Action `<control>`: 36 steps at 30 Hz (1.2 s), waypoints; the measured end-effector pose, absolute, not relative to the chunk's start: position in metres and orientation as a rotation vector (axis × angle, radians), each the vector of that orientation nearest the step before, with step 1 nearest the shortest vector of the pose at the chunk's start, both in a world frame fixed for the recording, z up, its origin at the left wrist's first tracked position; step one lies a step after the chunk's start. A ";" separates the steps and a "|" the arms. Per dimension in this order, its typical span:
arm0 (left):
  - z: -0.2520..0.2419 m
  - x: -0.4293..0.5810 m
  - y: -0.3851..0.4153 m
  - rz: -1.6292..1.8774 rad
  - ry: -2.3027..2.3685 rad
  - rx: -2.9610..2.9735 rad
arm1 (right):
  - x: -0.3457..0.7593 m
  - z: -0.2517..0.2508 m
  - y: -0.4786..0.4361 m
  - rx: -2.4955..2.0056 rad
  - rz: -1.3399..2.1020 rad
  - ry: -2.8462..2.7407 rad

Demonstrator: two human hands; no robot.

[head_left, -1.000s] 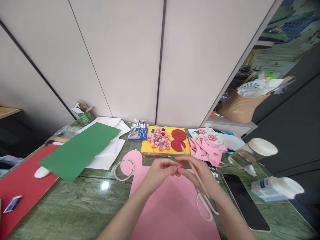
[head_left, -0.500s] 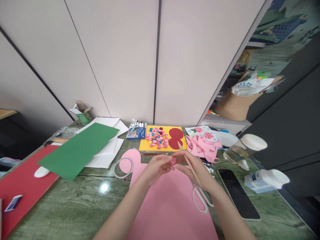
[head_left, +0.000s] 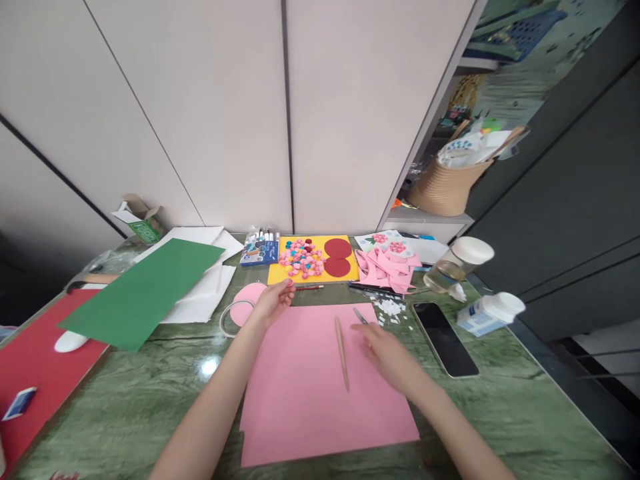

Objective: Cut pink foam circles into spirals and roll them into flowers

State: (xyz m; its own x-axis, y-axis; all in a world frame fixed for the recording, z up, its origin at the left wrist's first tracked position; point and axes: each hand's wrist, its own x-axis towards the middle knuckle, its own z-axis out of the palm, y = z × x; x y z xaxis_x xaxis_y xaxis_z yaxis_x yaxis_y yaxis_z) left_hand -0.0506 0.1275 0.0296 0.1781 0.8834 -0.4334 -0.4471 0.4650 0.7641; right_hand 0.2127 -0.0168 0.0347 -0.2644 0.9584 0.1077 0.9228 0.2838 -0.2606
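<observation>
My left hand [head_left: 274,301] is closed in a pinch on a small pink paper piece [head_left: 289,284] above the far left corner of the pink sheet [head_left: 305,393]. Over the right side of that sheet, my right hand [head_left: 387,350] has its fingers around scissors; only the metal blade [head_left: 361,316] pokes out, and the handles are hidden under the hand. A pointed wooden stick [head_left: 342,353] lies on the sheet between my hands. Behind the left hand is a yellow sheet [head_left: 275,275] bearing many pink, blue and yellow balls [head_left: 303,259] and two red circles [head_left: 338,249].
Pink paper scraps [head_left: 387,267], white bits [head_left: 390,307], a phone [head_left: 445,340], a lidded jar [head_left: 457,267] and a white bottle [head_left: 490,313] are at right. A tape ring [head_left: 227,320], pink circle [head_left: 245,293], green sheet [head_left: 145,290] and red sheet [head_left: 60,380] lie left.
My hands have moved apart. The wooden stick has left my right hand and lies on the pink sheet. My right hand has gone to the scissors; the left keeps the pink piece. The view has shifted right.
</observation>
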 end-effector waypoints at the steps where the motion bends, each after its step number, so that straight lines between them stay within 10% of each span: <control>1: 0.029 -0.052 0.130 1.020 0.997 0.562 | 0.232 0.034 -0.022 -1.809 0.221 -2.130; 10: 0.041 -0.040 0.147 1.037 1.060 0.773 | 0.399 -0.017 -0.068 -2.529 0.145 -1.341; 36: 0.027 -0.040 0.158 1.066 1.081 0.637 | 0.419 -0.026 -0.063 -2.395 0.455 -1.316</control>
State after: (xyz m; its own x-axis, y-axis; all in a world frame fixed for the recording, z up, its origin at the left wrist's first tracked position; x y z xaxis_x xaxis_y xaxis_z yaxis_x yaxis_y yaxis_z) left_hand -0.0399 0.1578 0.0272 0.0850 0.9189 -0.3852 -0.3724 0.3878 0.8431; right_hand 0.4195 -0.0627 -0.0260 0.5117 0.8531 -0.1023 0.7339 -0.4959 -0.4641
